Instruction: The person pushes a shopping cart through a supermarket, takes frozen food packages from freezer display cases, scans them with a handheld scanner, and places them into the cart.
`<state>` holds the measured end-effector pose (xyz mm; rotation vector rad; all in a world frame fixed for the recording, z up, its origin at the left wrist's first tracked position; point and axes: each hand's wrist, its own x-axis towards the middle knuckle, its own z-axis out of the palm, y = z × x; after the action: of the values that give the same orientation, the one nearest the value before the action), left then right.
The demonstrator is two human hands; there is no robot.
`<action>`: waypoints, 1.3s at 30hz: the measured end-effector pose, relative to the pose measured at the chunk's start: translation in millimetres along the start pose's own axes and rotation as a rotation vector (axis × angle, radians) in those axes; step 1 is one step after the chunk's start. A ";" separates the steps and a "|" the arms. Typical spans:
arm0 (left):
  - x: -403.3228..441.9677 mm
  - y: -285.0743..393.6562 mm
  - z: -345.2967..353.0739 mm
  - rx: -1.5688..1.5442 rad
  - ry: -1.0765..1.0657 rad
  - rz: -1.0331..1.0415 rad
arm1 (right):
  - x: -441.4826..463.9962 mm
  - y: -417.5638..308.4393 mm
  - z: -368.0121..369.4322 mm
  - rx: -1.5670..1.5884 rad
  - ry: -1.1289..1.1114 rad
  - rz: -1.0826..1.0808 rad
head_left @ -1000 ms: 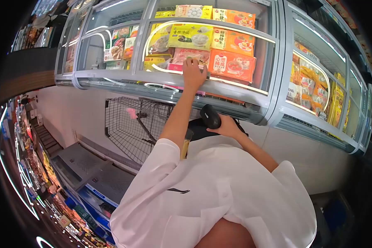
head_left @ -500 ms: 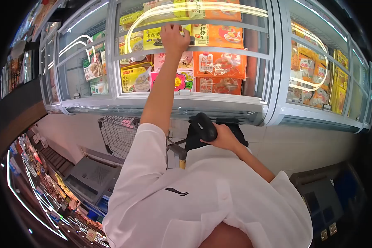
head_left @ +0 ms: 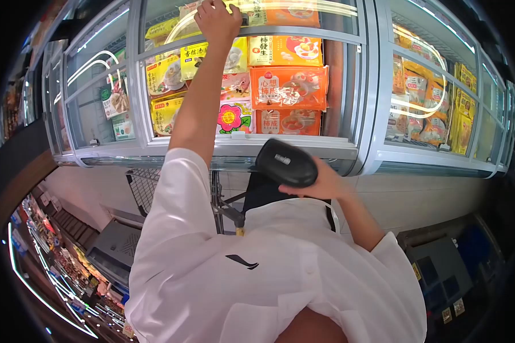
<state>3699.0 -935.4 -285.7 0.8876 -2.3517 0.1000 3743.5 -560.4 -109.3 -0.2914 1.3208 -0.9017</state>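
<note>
My left hand (head_left: 218, 22) is stretched far over the chest freezer with its fingers curled at the sliding glass lid (head_left: 337, 17). A small dark piece, perhaps the lid's handle, shows beside the fingers; the exact grip is partly hidden. Below the lid's frame, frozen food packs lie uncovered: an orange bag (head_left: 289, 87), a yellow tangyuan pack (head_left: 193, 57) and a pink flowered pack (head_left: 233, 117). Near my waist, my right hand (head_left: 329, 180) is wrapped round a black handheld scanner (head_left: 286, 163), slightly blurred, its head pointing toward the freezer.
The freezer's white front rim (head_left: 320, 144) runs across in front of me. Neighbouring freezer sections hold more bags (head_left: 423, 97) behind glass. A wire shopping cart (head_left: 140, 186) stands at the left by the freezer base. Grey bins (head_left: 440, 274) are at the right.
My left hand has pushed the glass lid away from me, uncovering more of the packs. The scanner in my right hand has risen toward the freezer rim, and the view has shifted slightly.
</note>
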 end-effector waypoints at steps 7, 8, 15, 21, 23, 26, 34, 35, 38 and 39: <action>-175.3 8.9 -1.9 -0.380 -0.744 -0.496 | 163.0 45.8 -135.3 0.183 0.534 -0.107; -204.8 -2.6 25.1 -0.347 -0.892 -0.503 | 187.4 63.1 -155.4 0.085 0.598 -0.085; -252.0 -11.4 78.5 -0.291 -1.161 -0.547 | 233.5 117.6 -182.3 -0.267 0.849 -0.022; -256.7 -3.1 83.1 -0.805 -1.229 -1.000 | 236.3 116.4 -190.9 -0.106 0.739 -0.017; -217.5 18.2 25.6 -0.891 -1.203 -1.039 | 235.4 111.0 -189.5 -0.059 0.681 -0.018; -190.3 15.1 -7.4 -1.077 -1.185 -1.155 | 230.1 93.5 -181.8 0.015 0.702 -0.033; -157.2 -18.5 -172.9 -1.263 -0.833 -1.120 | 109.3 -2.9 -108.1 0.175 0.489 -0.257; -153.4 -18.0 -207.1 -1.318 -0.778 -1.066 | 87.1 -17.4 -93.7 0.158 0.436 -0.244; -162.5 -18.5 -290.8 -1.248 -0.574 -1.099 | 52.1 -29.4 -52.8 0.208 0.344 -0.380; -165.9 -14.5 -323.1 -1.260 -0.507 -1.135 | 42.4 -32.9 -34.3 0.217 0.326 -0.434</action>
<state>3973.8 -762.9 -121.8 1.3765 -1.3569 -1.9365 3698.0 -601.4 -127.0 -0.2737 1.4672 -1.4973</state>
